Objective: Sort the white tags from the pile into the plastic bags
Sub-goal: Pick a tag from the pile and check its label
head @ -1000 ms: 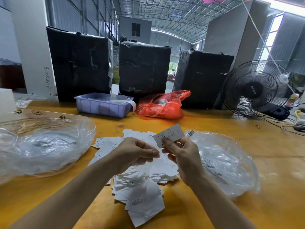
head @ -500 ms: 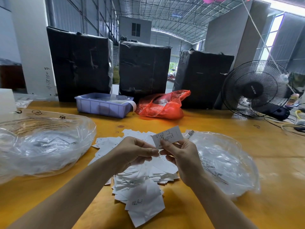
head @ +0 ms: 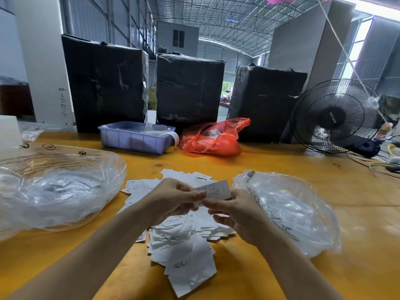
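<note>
Both hands meet above the middle of the pile of white tags [head: 184, 241], and between them they hold one printed tag [head: 217, 190]. The left hand [head: 173, 200] has its fingers curled in, thumb and forefinger pinching the tag's left end. The right hand [head: 236, 211] pinches the lower right edge of the same tag with thumb and fingertips, its other fingers loosely bent beneath. The tag is lifted clear of the heap — printed face toward the camera, tilted a little up to the right.

Directly under the grip, the loose tags spread across the yellow table [head: 281, 161] and trail toward the person. Just right of the grip lies a clear plastic bag [head: 292, 213], crumpled and open-mouthed. Well to the left sits a larger clear bag [head: 56, 189] — tags show faintly through its film.

Beyond the hands stand a purple tray [head: 134, 139], a red bag [head: 213, 139], three black-wrapped boxes [head: 189, 87] and a fan [head: 334, 116].
</note>
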{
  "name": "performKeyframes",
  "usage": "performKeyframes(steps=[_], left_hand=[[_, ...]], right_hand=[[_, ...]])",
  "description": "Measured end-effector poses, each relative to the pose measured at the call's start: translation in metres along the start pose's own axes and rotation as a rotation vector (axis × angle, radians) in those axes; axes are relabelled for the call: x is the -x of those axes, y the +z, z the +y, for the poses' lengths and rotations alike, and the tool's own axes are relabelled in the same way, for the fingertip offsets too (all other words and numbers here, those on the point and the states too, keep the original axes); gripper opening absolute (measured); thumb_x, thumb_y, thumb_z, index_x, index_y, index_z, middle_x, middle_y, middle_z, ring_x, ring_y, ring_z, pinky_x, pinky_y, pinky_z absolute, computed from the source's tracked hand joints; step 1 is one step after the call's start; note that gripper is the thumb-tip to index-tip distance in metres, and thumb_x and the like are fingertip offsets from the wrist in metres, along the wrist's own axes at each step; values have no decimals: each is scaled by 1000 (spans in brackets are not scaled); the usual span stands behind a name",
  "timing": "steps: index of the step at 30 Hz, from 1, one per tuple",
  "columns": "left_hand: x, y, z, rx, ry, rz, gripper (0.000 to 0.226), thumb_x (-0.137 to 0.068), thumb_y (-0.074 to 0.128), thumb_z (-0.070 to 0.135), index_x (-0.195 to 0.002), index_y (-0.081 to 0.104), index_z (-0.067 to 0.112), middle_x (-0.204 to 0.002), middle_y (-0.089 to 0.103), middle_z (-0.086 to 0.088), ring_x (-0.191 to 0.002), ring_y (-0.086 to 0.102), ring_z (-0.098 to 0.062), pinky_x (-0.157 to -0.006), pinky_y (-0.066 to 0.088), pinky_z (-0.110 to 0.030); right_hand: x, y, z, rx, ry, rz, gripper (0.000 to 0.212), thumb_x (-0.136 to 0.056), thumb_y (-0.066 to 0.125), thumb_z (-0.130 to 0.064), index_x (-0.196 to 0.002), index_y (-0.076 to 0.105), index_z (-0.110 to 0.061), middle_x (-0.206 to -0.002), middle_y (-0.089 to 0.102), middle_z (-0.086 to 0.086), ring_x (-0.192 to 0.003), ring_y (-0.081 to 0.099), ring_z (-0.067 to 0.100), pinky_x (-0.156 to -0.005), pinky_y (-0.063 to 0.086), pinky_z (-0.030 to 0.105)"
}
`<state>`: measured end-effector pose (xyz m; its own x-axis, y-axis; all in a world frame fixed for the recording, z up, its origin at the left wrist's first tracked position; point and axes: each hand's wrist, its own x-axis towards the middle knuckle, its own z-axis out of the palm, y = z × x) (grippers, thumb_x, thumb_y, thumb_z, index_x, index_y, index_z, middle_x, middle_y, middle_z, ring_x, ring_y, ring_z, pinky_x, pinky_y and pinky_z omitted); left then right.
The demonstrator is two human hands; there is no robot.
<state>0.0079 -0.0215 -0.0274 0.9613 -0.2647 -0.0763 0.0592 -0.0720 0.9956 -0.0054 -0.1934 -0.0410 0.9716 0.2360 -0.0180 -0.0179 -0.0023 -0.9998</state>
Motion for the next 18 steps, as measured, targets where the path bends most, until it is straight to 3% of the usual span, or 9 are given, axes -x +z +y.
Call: performKeyframes(steps=[2,5,9,11,13,16,18], left_hand=[[1,2,0,-1,1,-2,29,-64,72,27,-74,71,1,-57,62,-10,-47,53,-11,-47,43,-17],[-2,3,-1,28,15,51,32,-74,69,31,-81,71,0,-55,64,-6,-45,55,-8,-45,44,-16],[-7,7,-5,50,21,114,36,-83,62,38,-69,70,6,-60,66,-6,-52,56,-11,-50,48,-19],[-8,11,-8,73,35,108,36,-85,61,38,-73,71,5,-70,70,-9,-60,62,-14,-57,51,-22],[-9,12,-10,81,64,102,33,-86,61,34,-78,73,4,-75,73,-11,-56,62,-11,-54,48,-20],[-12,13,-15,48,95,127,32,-88,62,27,-80,72,-3,-78,73,-16,-44,52,-7,-43,40,-16],[-14,16,-23,38,88,166,34,-89,61,26,-80,72,-5,-76,73,-17,-44,51,-7,-45,40,-17]], right_hand=[[0,2,0,-47,-30,12,26,-65,77,-16,-89,68,-10,-70,67,2,-60,60,9,-60,51,23],[-2,2,0,-94,-188,166,31,-79,70,-7,-108,59,-11,-78,66,7,-59,62,10,-59,53,21],[-3,5,4,231,-376,263,27,-92,57,-9,-119,59,-12,-75,63,2,-57,59,5,-58,53,19],[-3,10,6,307,-397,223,21,-93,56,-10,-111,67,-9,-72,65,-9,-58,60,1,-57,51,17],[-2,12,7,326,-433,172,18,-91,60,-9,-94,74,-19,-72,70,-14,-70,65,1,-63,53,20],[-5,12,10,251,-420,188,12,-83,67,-3,-82,74,-13,-82,74,4,-80,72,20,-75,58,39],[-8,12,17,239,-409,223,9,-81,68,2,-81,73,-6,-79,74,9,-77,72,19,-73,58,33]])
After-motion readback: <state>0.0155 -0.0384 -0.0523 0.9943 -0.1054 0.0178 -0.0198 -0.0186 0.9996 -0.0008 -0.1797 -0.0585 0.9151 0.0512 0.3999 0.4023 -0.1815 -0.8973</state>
